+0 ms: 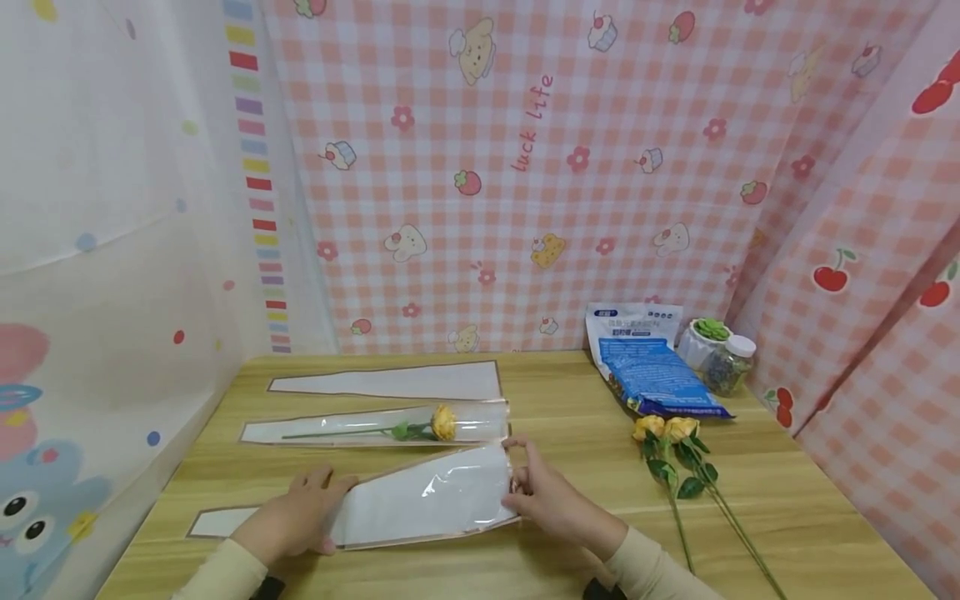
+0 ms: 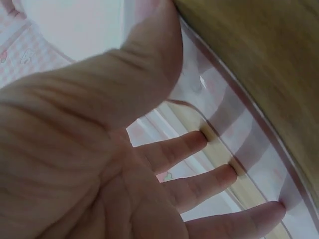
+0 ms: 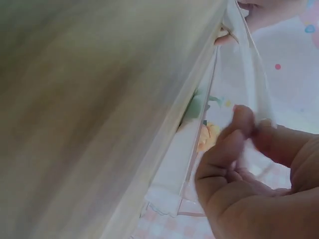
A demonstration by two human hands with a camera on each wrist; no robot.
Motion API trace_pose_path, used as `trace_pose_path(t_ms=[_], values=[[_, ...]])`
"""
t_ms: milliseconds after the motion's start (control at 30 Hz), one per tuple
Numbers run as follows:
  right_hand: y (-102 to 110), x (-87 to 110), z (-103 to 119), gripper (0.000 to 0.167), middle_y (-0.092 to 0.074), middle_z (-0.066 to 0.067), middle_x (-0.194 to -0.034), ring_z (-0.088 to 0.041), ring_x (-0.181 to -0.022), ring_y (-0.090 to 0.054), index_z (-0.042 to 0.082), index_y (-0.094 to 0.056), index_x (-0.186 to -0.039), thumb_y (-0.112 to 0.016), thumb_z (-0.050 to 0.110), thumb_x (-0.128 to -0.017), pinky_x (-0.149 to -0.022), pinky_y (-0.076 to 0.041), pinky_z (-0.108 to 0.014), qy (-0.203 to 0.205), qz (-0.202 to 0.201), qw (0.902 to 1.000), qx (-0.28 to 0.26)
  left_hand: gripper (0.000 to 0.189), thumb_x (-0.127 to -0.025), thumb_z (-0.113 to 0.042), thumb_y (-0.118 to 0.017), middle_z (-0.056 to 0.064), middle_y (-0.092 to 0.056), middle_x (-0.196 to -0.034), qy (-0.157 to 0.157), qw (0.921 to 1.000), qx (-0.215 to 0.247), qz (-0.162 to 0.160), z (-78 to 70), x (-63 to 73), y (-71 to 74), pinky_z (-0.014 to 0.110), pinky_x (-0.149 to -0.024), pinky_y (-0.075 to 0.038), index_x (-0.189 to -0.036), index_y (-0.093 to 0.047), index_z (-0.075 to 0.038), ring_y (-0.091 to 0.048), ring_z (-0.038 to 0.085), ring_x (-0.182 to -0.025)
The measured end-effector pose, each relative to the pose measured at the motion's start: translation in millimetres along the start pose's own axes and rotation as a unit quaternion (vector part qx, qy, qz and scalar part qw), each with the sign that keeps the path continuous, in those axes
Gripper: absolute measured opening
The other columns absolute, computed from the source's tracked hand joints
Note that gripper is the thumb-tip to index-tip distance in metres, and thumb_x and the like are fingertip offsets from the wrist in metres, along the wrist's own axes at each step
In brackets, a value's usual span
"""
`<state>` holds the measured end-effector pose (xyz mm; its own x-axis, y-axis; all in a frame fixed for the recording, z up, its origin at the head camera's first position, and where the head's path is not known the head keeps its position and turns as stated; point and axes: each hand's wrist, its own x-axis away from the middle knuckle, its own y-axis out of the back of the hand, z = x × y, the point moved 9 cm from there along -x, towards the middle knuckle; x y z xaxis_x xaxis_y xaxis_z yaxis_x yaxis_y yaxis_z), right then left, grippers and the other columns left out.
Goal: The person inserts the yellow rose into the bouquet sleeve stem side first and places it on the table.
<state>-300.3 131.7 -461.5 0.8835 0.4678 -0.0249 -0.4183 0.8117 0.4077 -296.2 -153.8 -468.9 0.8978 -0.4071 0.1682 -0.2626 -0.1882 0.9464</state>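
A white and clear flower sleeve [image 1: 427,500] with a brown border lies nearest the person, its wide end to the right. My left hand [image 1: 296,512] rests across its narrower part; in the left wrist view the fingers [image 2: 212,179] are extended, tips on the sleeve. At the wide end, my right hand [image 1: 555,500] pinches the rim between thumb and fingers, which the right wrist view shows lifted off the table. Just behind lies a second sleeve [image 1: 258,432] with a yellow rose [image 1: 444,422] on or inside it; I cannot tell which. A third sleeve [image 1: 420,381] lies flat farthest back.
On the right, two yellow roses [image 1: 682,429] lie with stems toward the front edge. Behind them are a blue and white bag [image 1: 648,367], a small potted succulent [image 1: 708,333] and a lidded jar [image 1: 731,367]. Patterned cloths [image 1: 525,208] hang around the wooden table [image 1: 585,433].
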Motion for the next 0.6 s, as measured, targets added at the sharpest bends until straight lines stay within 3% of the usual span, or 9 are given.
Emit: trace_pose_path(t_ms=[167,333,600], values=[[1.9,2.5,13.2,0.066,-0.059,0.000,-0.073,-0.004,-0.058,-0.047,0.002,-0.022,-0.138,-0.070,0.000,-0.093,-0.052,-0.038,-0.017,0.060,-0.027,0.9977,0.009,0.082,-0.073,-0.013,-0.088,0.044,-0.035,-0.144,0.003,0.9999,0.010,0.013,-0.6,2.2,-1.2,0.074,-0.093,-0.043,-0.143,-0.049,0.001,-0.036,0.069,-0.125],[2.6,10.0,31.8,0.044,-0.058,-0.001,-0.069,0.000,-0.053,-0.044,0.000,-0.041,-0.124,-0.072,0.002,-0.092,-0.046,-0.038,-0.017,0.143,-0.047,0.9884,0.021,0.082,-0.073,-0.015,-0.088,0.044,-0.034,-0.145,0.001,0.9998,0.011,0.015,-1.1,3.4,-1.2,0.075,-0.093,-0.042,-0.144,-0.049,0.001,-0.035,0.070,-0.125],[0.5,9.7,27.1,0.020,-0.060,0.001,-0.071,0.000,-0.059,-0.047,-0.003,-0.068,-0.108,-0.072,0.007,-0.091,-0.052,-0.042,-0.017,0.124,-0.018,0.9921,-0.001,0.084,-0.074,-0.016,-0.087,0.043,-0.032,-0.147,0.016,0.9993,0.018,0.028,3.5,1.1,-4.9,0.074,-0.094,-0.042,-0.146,-0.048,0.000,-0.033,0.069,-0.128]])
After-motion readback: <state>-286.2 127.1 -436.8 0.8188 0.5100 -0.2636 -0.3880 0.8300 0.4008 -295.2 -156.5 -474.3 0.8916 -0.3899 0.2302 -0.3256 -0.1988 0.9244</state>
